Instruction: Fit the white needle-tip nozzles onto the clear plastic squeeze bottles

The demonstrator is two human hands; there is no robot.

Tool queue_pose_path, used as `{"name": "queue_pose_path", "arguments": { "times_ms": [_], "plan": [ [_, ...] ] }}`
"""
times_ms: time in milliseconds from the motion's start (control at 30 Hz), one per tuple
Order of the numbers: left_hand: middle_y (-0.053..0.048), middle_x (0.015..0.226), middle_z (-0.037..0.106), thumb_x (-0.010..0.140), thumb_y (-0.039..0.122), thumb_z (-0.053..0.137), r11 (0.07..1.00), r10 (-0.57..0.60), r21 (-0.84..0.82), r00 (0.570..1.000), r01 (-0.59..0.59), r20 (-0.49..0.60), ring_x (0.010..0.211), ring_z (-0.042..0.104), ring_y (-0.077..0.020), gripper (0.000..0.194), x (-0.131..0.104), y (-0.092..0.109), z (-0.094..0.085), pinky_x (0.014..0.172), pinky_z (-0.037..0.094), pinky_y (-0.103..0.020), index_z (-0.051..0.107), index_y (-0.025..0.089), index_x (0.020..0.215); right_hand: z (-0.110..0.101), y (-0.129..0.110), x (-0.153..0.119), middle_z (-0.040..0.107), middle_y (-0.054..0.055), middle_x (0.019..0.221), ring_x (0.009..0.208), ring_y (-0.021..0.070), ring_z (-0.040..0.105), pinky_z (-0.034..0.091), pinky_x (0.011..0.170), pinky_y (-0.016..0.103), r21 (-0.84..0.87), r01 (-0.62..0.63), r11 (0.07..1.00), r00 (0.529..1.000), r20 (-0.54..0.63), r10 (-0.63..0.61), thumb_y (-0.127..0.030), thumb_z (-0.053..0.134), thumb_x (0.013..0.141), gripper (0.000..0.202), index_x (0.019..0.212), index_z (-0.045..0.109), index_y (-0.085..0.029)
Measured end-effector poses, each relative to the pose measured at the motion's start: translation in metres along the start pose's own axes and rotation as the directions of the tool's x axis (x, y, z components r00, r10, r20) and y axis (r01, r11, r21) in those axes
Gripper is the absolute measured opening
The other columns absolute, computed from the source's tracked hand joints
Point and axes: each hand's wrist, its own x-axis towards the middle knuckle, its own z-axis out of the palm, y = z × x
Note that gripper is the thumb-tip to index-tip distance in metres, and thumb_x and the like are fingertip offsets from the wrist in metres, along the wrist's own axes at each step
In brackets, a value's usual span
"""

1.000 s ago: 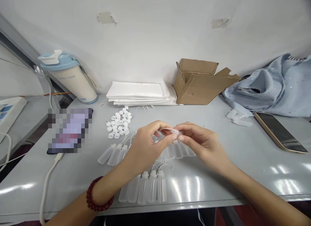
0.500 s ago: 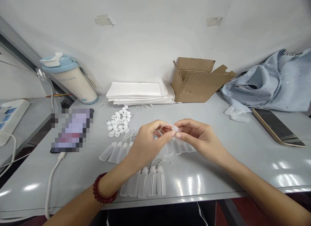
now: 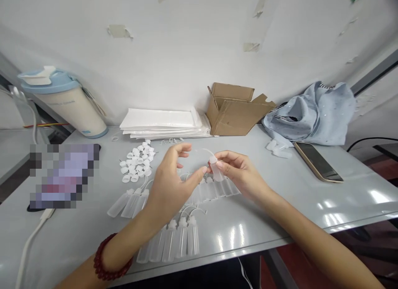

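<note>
Between the thumb and fingers of my right hand (image 3: 241,171) is a small translucent squeeze bottle (image 3: 217,169). It is tilted, and a thin curved tube sticks out of its top toward the left. My left hand (image 3: 174,177) is open beside it, thumb and fingers apart, holding nothing. Below my hands lies a row of similar bottles (image 3: 192,237) with thin tubes, near the front edge. Another row of bottles (image 3: 120,202) runs behind my left wrist, partly hidden by it. Small white caps (image 3: 137,160) are heaped to the left of my left hand.
On the grey table (image 3: 280,206), a stack of white envelopes (image 3: 161,119) and an open cardboard box (image 3: 234,115) stand against the wall. A tumbler (image 3: 74,106) and a pixelated phone (image 3: 66,173) are on the left. A phone (image 3: 317,160) and blue cloth (image 3: 317,115) lie right.
My left hand has let go and moved left, its fingers spreading. My right hand keeps the bottle, which now shows more upright with its tube. The whole view has shifted to the right.
</note>
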Motion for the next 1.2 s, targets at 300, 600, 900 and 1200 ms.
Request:
{"name": "queue_pose_path", "arguments": {
  "times_ms": [300,600,900,1200],
  "plan": [
    [-0.005,0.099,0.064,0.079,0.023,0.071,0.886,0.396,0.203,0.908,-0.417,0.137,0.094,0.056,-0.0222,0.030,-0.009,-0.001,0.007,0.078,0.049,-0.037,0.055,0.020,0.104,0.006,0.001,-0.002,0.068,-0.001,0.074,0.071,0.0157,0.069,0.051,0.071,0.029,0.151,-0.096,0.984,0.995,0.000,0.097,-0.028,0.083,0.065,0.028,0.080,0.063,-0.019],
    [-0.009,0.101,0.061,0.080,0.031,0.072,0.753,0.476,0.399,0.852,-0.523,0.219,0.096,0.054,-0.0268,0.038,-0.015,-0.005,0.010,0.077,0.049,-0.040,0.049,0.017,0.107,0.010,0.008,-0.003,0.061,-0.004,0.073,0.071,0.0132,0.066,0.050,0.069,0.027,0.146,-0.108,0.983,0.993,-0.036,0.114,-0.023,0.085,0.060,0.031,0.072,0.057,-0.019],
    [-0.015,0.094,0.064,0.083,0.023,0.057,0.550,0.637,0.555,0.744,-0.624,0.204,0.093,0.058,-0.0317,0.020,-0.012,-0.002,0.012,0.073,0.050,-0.043,0.055,0.010,0.098,0.010,0.009,-0.004,0.062,-0.004,0.075,0.072,0.0117,0.064,0.051,0.072,0.027,0.107,-0.066,0.992,0.997,-0.022,0.069,-0.026,0.082,0.065,0.029,0.082,0.060,-0.021],
    [-0.014,0.091,0.065,0.080,0.028,0.062,0.613,0.583,0.517,0.784,-0.597,0.214,0.096,0.056,-0.0319,0.021,-0.008,-0.002,0.007,0.076,0.049,-0.043,0.060,0.010,0.092,0.007,0.003,-0.007,0.074,0.003,0.093,0.092,0.0173,0.070,0.051,0.088,0.034,0.094,-0.078,0.993,0.992,0.104,0.068,-0.028,0.070,0.082,0.022,0.104,0.069,-0.022]
  ]
}}
